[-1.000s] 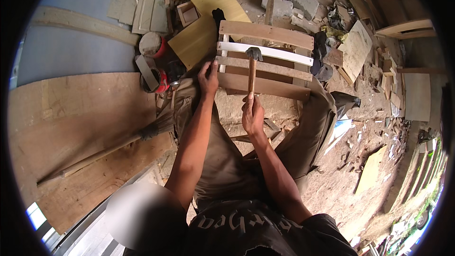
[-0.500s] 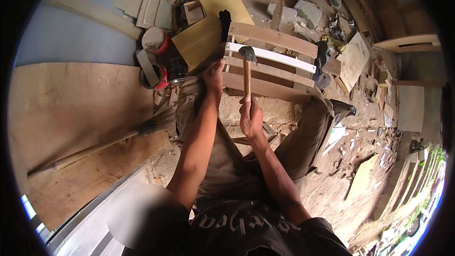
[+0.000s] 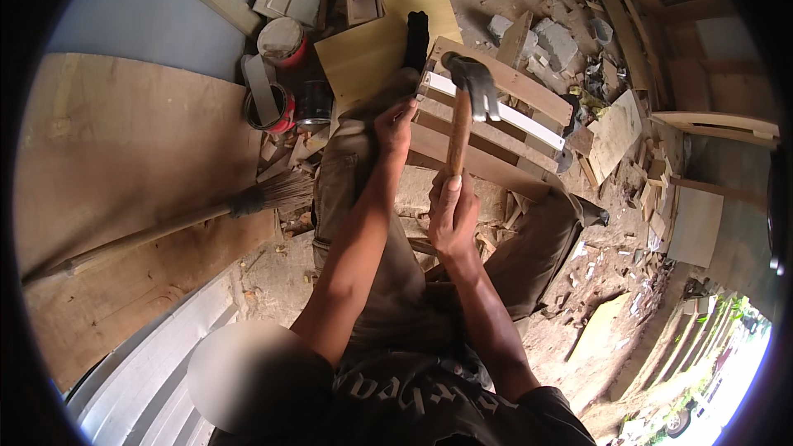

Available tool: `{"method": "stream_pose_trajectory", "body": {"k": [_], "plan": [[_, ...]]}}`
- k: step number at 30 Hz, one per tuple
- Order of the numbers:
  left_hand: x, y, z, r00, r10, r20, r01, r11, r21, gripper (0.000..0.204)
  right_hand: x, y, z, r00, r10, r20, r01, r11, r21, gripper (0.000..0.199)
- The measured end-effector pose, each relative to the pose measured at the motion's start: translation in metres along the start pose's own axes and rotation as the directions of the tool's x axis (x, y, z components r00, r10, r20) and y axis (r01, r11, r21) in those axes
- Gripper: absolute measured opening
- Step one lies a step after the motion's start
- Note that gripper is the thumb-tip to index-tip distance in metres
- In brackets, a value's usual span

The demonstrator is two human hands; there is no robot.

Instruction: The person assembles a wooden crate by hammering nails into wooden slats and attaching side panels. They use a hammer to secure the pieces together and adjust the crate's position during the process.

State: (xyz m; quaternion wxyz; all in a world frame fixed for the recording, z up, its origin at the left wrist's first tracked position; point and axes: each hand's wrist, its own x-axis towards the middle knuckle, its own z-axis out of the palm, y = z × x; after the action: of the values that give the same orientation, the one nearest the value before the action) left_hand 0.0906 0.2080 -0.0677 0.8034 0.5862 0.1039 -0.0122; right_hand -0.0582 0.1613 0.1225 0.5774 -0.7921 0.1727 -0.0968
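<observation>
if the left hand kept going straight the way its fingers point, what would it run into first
The left hand already rests at the near edge of the slatted wooden frame, fingers pointing up the picture. Going straight on, it would probably meet the white slat first, near its left end; depth is unclear.

Dirt floor [image 3: 273,281], plywood sheet [image 3: 124,165], broom [image 3: 248,202], rubble [image 3: 553,37], wood scraps [image 3: 615,128]

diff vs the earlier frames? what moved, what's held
The hammer came up: its head is now raised and tipped back above the slatted frame, where before it sat low at the slats. The right hand still grips the handle. The left hand stays on the frame's left edge. Nothing was let go. Broom and cans are unmoved.
</observation>
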Motion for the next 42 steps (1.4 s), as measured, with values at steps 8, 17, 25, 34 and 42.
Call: {"method": "stream_pose_trajectory", "body": {"k": [8,17,25,34,42], "plan": [[-0.002,0.005,0.006,1.000,0.010,0.006,-0.011,0.996,0.089,0.023,-0.010,0.079,0.013,0.960,0.272,-0.062,-0.279,0.923,-0.267,0.049],[0.000,0.003,0.001,0.996,0.072,0.050,-0.071,0.997,-0.018,0.023,-0.004,0.054,0.015,0.976,0.217,-0.004,-0.213,0.954,-0.213,0.049],[-0.002,0.003,-0.002,0.998,0.062,0.029,-0.065,0.990,0.123,0.024,0.000,0.016,0.011,0.989,0.145,0.005,-0.143,0.984,-0.109,0.044],[-0.003,0.002,-0.001,0.999,0.033,-0.012,-0.032,0.991,0.126,0.027,-0.002,0.069,0.017,0.974,0.210,-0.090,-0.226,0.937,-0.265,0.052],[-0.001,0.006,-0.001,0.994,0.090,0.055,-0.096,0.989,0.116,0.024,-0.007,0.054,0.009,0.966,0.253,-0.049,-0.257,0.951,-0.171,0.049]]}}
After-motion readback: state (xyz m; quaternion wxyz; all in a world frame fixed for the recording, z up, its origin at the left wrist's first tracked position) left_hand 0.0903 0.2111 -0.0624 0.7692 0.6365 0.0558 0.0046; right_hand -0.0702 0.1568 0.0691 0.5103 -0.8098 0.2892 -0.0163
